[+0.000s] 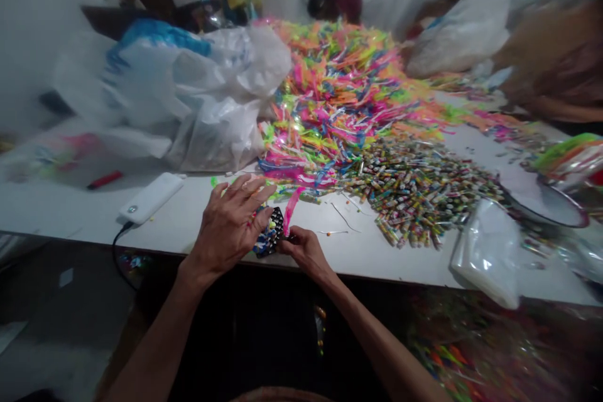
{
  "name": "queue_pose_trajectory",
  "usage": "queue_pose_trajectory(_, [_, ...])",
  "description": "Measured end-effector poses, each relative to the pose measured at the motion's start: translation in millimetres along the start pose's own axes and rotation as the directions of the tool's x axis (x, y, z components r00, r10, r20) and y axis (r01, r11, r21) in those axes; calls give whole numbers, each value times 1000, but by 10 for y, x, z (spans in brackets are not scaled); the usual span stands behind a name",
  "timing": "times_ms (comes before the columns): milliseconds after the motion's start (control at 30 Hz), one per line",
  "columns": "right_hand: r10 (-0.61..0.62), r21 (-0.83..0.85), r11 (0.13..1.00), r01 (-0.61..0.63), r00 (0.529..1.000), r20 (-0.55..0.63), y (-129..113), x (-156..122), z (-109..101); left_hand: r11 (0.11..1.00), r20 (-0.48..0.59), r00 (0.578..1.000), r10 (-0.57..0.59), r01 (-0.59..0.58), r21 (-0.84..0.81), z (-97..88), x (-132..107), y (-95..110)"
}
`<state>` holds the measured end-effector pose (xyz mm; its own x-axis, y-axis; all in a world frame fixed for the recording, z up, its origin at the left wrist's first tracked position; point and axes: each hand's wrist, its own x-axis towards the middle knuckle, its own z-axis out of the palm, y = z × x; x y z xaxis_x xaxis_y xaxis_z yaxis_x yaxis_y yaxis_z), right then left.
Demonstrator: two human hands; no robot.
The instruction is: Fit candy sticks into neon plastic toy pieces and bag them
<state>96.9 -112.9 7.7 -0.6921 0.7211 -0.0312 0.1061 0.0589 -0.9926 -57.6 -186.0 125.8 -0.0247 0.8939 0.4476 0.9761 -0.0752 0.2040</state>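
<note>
A small black holder with rows of holes (277, 221) is at the table's front edge, with blue, white and yellow bits packed in its left part. My left hand (233, 217) lies over that left part, fingers stretched and spread, palm down. At the holder's right edge, the fingers of my right hand (304, 250) are closed against it. A bright pink strip (293, 208) rises from beside my right fingertips; whether they pinch it too, I cannot tell. Behind my hands spreads a big heap of neon plastic strips (330, 107).
Many small printed tubes (424, 188) lie piled to the right, beside a clear plastic bag (490, 251) and a rimmed basin (541, 201). On the left are white plastic bags (221, 132), a white power bank (151, 198) with a cable and a red marker (104, 180). Thin wires (346, 217) lie nearby.
</note>
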Motion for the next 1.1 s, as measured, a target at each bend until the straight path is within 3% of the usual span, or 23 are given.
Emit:
queue_pose_trajectory(100, [45,72,996,-45,999,-2,2,62,26,995,-43,999,-18,13,-98,31,20,-27])
queue_pose_trajectory(267, [52,46,998,-53,998,27,2,45,-61,983,-123,991,-60,37,-178,33,-20,-54])
queue_pose_trajectory(400, [70,22,997,-71,997,36,24,8,-111,982,-143,988,-64,36,-188,69,-7,-62])
queue_pose_trajectory(533, [131,11,991,-131,990,-52,21,17,-115,982,-208,975,-79,41,-182,105,32,-53])
queue_pose_trajectory(633, [152,83,986,-148,988,-43,25,51,-122,982,-257,963,-86,39,-183,124,60,-37])
queue_pose_trajectory(767, [208,274,937,-218,976,67,64,94,-158,982,-247,967,-67,21,-185,132,73,-31])
queue_pose_trajectory(867, [262,336,901,-276,961,88,78,100,-199,983,-240,969,-60,15,-182,138,65,-42])
queue_pose_trajectory(967, [251,326,906,-272,962,104,82,92,-232,989,-234,971,-53,19,-148,133,52,-41])
queue_pose_trajectory(1100, [199,259,942,-212,977,76,102,114,-268,994,-194,976,-101,108,23,70,35,-38])
